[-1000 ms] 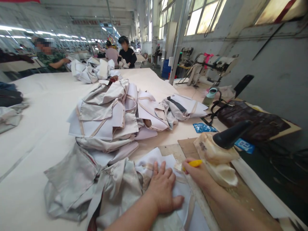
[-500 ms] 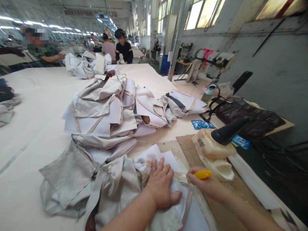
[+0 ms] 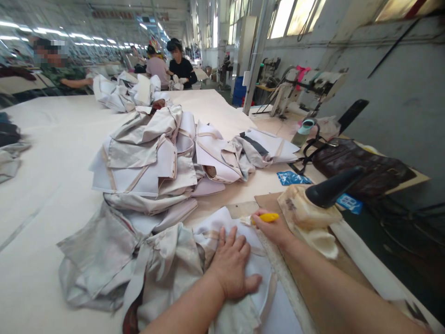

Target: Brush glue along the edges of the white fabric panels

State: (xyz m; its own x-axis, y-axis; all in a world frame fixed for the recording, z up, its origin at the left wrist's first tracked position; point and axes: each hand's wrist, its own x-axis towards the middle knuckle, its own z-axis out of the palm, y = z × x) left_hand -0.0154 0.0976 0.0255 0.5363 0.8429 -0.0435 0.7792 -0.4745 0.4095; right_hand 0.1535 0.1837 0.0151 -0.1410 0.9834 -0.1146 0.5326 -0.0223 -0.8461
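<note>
My left hand (image 3: 231,266) lies flat with spread fingers on a white fabric panel (image 3: 250,264), pressing it down beside a heap of pale grey garment pieces (image 3: 163,264). My right hand (image 3: 271,227) is shut on a small yellow-handled tool (image 3: 264,217), whose tip touches the panel's far edge. A wooden strip (image 3: 281,273) runs under the panel's right side. Just right of my right hand stands a worn cream clothes iron (image 3: 308,208) with a black handle, on a brown board (image 3: 313,250). More folded garment pieces (image 3: 146,157) are piled farther ahead.
A long cream-covered table (image 3: 45,185) holds the piles. A brown leather bag (image 3: 358,164), blue packets and sewing machines (image 3: 295,88) stand to the right beside a concrete wall. Co-workers (image 3: 177,65) sit at the far end.
My right hand has moved up and to the left with the yellow tool, toward the panel's far edge. My left hand stays pressed in place.
</note>
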